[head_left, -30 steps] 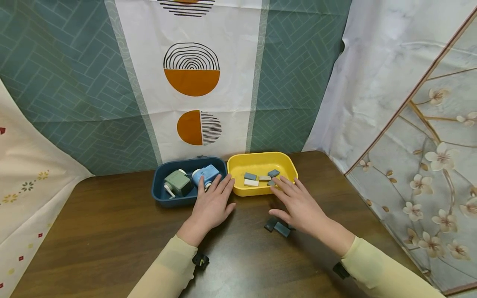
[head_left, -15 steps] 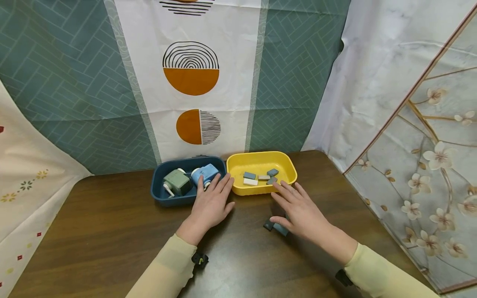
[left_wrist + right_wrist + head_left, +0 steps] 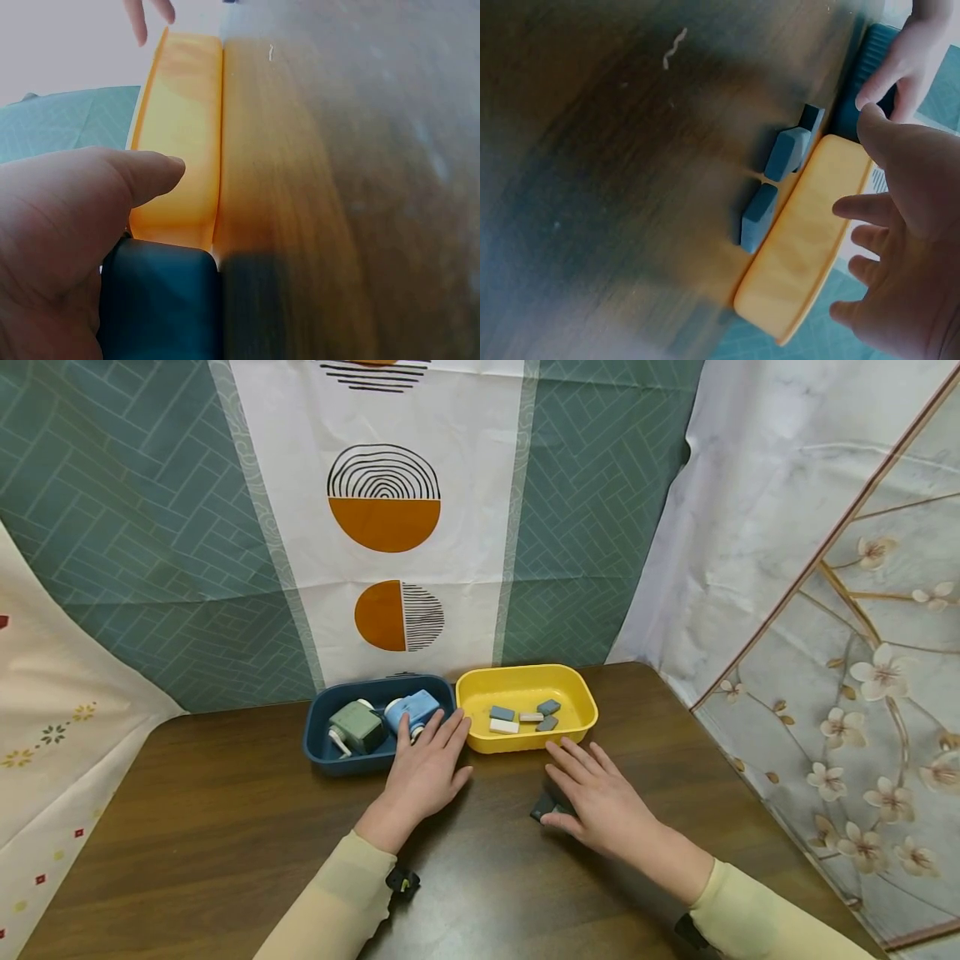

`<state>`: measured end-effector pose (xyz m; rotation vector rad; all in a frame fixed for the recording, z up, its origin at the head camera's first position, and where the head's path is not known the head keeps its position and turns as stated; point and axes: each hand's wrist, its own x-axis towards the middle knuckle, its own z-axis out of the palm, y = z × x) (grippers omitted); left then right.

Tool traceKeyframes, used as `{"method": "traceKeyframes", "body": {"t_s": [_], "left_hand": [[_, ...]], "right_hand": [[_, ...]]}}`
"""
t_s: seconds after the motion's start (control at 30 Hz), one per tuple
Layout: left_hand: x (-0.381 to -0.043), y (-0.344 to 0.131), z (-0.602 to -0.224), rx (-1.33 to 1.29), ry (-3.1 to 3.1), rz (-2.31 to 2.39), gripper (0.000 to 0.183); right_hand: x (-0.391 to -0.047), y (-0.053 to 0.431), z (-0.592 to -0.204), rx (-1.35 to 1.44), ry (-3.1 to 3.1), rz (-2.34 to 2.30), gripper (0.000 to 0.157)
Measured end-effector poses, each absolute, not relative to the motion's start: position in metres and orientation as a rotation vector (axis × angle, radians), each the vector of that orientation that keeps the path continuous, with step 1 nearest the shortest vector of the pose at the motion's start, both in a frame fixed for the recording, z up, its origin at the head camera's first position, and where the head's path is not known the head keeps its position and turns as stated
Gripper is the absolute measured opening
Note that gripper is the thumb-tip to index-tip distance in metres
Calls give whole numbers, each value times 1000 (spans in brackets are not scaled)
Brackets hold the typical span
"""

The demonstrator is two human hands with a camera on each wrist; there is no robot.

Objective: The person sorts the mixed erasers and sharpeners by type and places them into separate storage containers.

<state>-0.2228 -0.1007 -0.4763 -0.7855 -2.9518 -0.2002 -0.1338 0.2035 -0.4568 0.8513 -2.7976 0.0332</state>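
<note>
Head view, left hand over blue tray, right hand near dark blocks, fingers loosely extended (both hands empty).

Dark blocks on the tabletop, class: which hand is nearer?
Right: the right hand hovers above the dark blocks; the left hand is farther off, at the navy tray.

Trays: 2 (blue tray, yellow tray)
Boxy items, blue tray: 2 (green item, blue item)
Blocks in tray, yellow tray: 5
Blocks on table, right wrist view: 3 visible
Hands: 2 (left hand, right hand)
</note>
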Motion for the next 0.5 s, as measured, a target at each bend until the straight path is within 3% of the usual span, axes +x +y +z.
{"method": "traceKeyframes", "body": {"t_s": [0.5], "left_hand": [[-222, -99, -476, -772, -2963, -204, 85]], "right_hand": [[-134, 201, -466, 812, -2859, 17, 79]]}}
